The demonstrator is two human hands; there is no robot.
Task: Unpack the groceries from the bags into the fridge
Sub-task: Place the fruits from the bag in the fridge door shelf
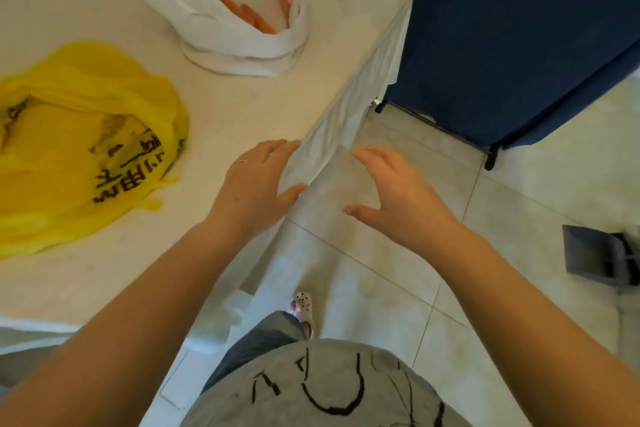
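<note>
Clearly you have unpacking left: your left hand [258,180] and right hand [394,191] hover spread and empty at mid-frame; the white bag [235,42] at upper centre holds carrots [252,15]; the yellow bag [79,149] lies slumped at left on the bench [214,107], contents unclear; no fridge is in view.

Head view — steeply downward, close

- At your ten o'clock, the yellow bag [86,149] is thin, crinkled plastic with a slight sheen.
- At twelve, the white bag [235,42] is filmy, half-clear plastic.
- Your table [214,107] wears a matt, wrinkled white cloth.
- The floor [381,253] is smooth, pale tile.
- At two, the blue cover [519,28] looks like matt fabric.
</note>
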